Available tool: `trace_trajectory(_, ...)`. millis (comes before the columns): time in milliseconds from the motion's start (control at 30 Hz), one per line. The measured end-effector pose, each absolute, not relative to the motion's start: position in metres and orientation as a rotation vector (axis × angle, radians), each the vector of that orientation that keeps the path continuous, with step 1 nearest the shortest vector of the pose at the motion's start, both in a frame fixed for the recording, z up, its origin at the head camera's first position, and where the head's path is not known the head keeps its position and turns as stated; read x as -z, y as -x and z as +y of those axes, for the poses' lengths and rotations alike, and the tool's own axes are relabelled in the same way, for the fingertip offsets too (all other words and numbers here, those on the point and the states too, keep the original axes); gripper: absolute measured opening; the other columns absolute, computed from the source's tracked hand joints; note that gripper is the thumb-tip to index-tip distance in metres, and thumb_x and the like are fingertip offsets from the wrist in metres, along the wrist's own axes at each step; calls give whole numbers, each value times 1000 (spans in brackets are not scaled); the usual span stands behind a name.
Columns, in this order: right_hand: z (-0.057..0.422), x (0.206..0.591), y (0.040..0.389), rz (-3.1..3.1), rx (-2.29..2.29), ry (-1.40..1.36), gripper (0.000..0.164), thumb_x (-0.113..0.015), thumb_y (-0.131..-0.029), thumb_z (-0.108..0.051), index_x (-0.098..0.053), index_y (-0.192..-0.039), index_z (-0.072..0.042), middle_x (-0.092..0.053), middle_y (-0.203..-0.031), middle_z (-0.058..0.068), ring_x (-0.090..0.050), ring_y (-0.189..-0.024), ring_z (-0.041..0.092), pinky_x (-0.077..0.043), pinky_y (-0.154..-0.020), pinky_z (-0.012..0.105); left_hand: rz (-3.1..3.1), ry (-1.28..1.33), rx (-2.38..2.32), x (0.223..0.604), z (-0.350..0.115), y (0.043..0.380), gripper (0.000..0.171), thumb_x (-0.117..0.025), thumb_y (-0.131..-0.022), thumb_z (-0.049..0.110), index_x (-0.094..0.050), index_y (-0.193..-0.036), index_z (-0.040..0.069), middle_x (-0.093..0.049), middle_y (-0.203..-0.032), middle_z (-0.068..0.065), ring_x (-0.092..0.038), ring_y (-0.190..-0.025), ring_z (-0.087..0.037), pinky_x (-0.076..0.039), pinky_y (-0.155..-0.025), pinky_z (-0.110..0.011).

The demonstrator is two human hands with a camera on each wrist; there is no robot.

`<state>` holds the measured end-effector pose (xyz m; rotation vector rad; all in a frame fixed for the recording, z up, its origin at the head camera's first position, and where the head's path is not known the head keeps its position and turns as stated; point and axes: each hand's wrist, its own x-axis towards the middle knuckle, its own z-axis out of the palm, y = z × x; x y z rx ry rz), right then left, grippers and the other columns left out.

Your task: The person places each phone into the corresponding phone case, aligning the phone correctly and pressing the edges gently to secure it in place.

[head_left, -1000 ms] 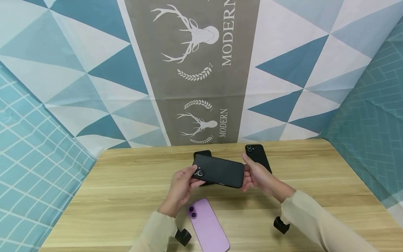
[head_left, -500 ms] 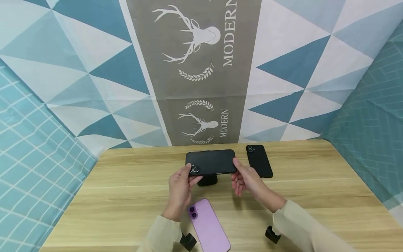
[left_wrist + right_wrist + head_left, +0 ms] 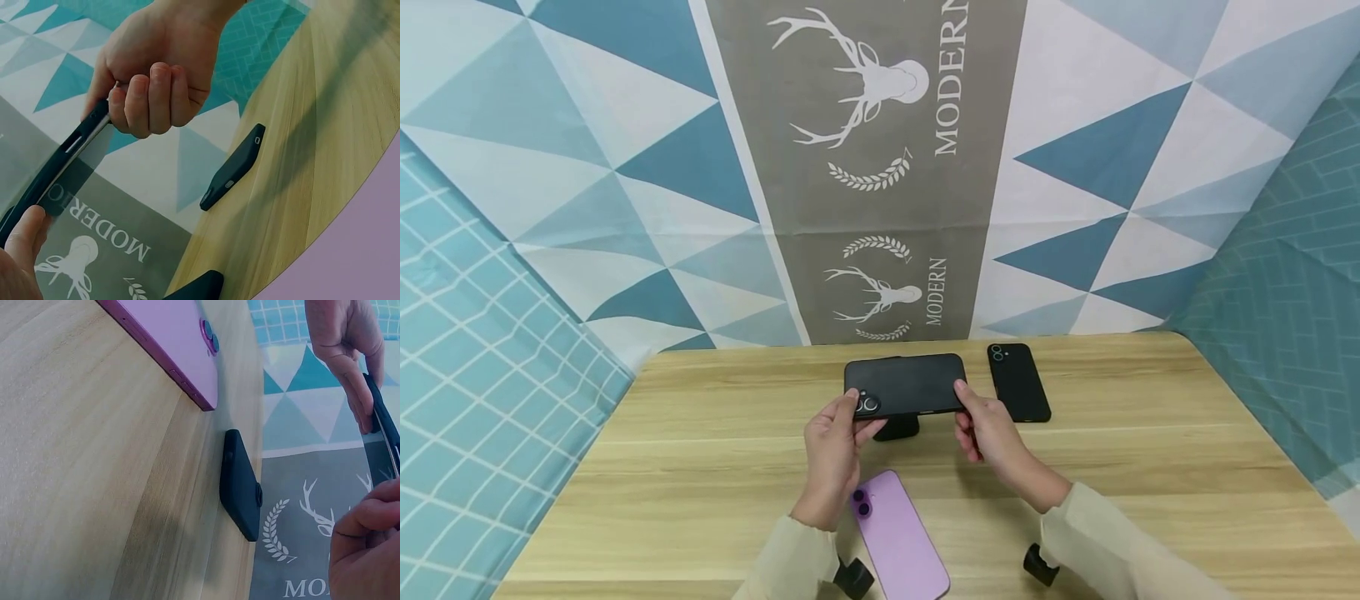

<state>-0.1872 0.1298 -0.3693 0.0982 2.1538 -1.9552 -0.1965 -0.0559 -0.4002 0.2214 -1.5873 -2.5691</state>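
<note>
Both hands hold a black smartphone [image 3: 917, 383] sideways above the table, its matte back and round camera lenses facing up. My left hand [image 3: 830, 446] pinches its left end near the lenses. At the opposite end, my right hand [image 3: 997, 437] pinches the corner, thumb on top; in the left wrist view its other fingers [image 3: 160, 103] are curled below. A glossy, reflective face shows on the phone's underside in the wrist views. Directly beneath lies a second black phone [image 3: 897, 428], mostly hidden in the head view but clearer in the right wrist view [image 3: 239, 487].
A purple phone [image 3: 901, 537] lies camera side up between the forearms. Another black phone [image 3: 1020, 383] rests at the back right of the wooden table [image 3: 700, 475]. Patterned cloth [image 3: 880, 192] hangs behind the table. A black camera [image 3: 853, 577] is strapped at the left wrist.
The held phone has moved slightly left and away, over the middle black phone, and has levelled out. The right fingers have curled in under it. Over the last half second little has moved.
</note>
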Motion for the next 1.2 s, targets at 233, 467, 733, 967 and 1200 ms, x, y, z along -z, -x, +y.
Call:
trace_trajectory(233,128,367,185,2116,2022,-58,48,-33,-96,-35,-35,-58,-6,-37,-44,0,-32,-35,10,-26,-36,19,-1570,-259,2575,403,-56,196,35,-48,-91,17,-51,-110,-12,-67,-83,-7,-67,-70,-14,-54,-66,-25)
trace_trajectory(467,128,387,195,1928,2136,-13,51,-32,-94,-44,-39,-61,-6,-42,-46,1,-36,-37,10,-33,-36,20,-1527,-251,2571,401,-55,194,33,-49,-91,18,-53,-107,-10,-67,-83,-7,-67,-72,-16,-53,-68,-27)
trace_trajectory(733,121,403,199,1813,2124,146,40,-48,-88,-41,-49,-63,-10,-47,-46,-5,-42,-36,7,-35,-36,17,-1511,-255,2577,399,-51,192,36,-50,-90,17,-52,-108,-13,-67,-80,-7,-67,-70,-15,-54,-67,-28)
trace_trajectory(967,117,405,200,1722,2170,322,34,-47,-90,-31,-53,-64,-11,-50,-46,-5,-44,-37,6,-38,-37,18,-1487,-235,2609,399,-48,191,33,-50,-90,16,-53,-106,-12,-68,-79,-7,-67,-73,-17,-53,-69,-29)
trace_trajectory(1200,116,405,200,1641,2242,267,35,-44,-91,-27,-55,-61,-13,-52,-47,-6,-47,-41,5,-40,-38,17,-1432,-200,2689,397,-47,190,36,-54,-88,21,-52,-106,-11,-67,-80,-6,-67,-72,-15,-53,-72,-28)
